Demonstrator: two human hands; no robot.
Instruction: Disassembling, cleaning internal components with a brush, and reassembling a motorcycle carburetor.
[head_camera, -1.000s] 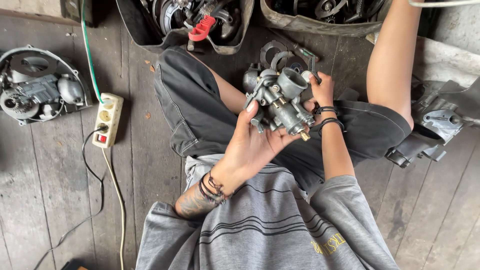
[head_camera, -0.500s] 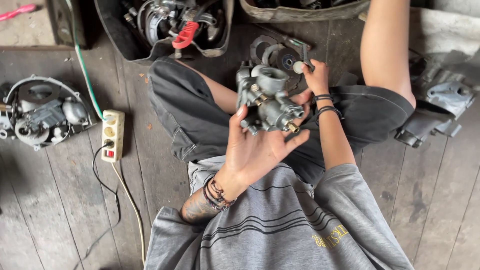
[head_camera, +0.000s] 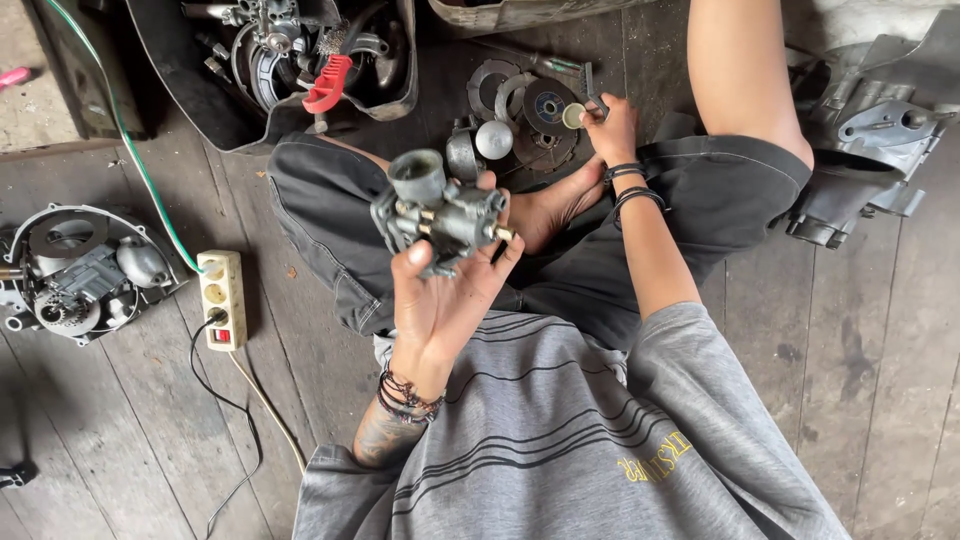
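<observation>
My left hand (head_camera: 440, 300) holds a grey metal carburetor (head_camera: 438, 212) up in front of my chest, above my crossed legs. My right hand (head_camera: 612, 128) reaches away to the floor beside my knee. It pinches a small pale round part (head_camera: 572, 116) at its fingertips, over a heap of round metal discs (head_camera: 530, 102). A thin dark tool (head_camera: 590, 88) lies right by those fingers. A shiny metal dome (head_camera: 494, 139) sits just behind the carburetor.
A black tub (head_camera: 200, 110) full of engine parts with a red piece stands at the top left. An engine casing (head_camera: 75, 280) and a cream power strip (head_camera: 222, 298) lie on the wooden floor at left. Another grey engine casing (head_camera: 870, 130) lies at right.
My right hand has let go of the carburetor and moved out to the parts on the floor, carrying the small pale part. My left hand now holds the carburetor alone, lower and further left.
</observation>
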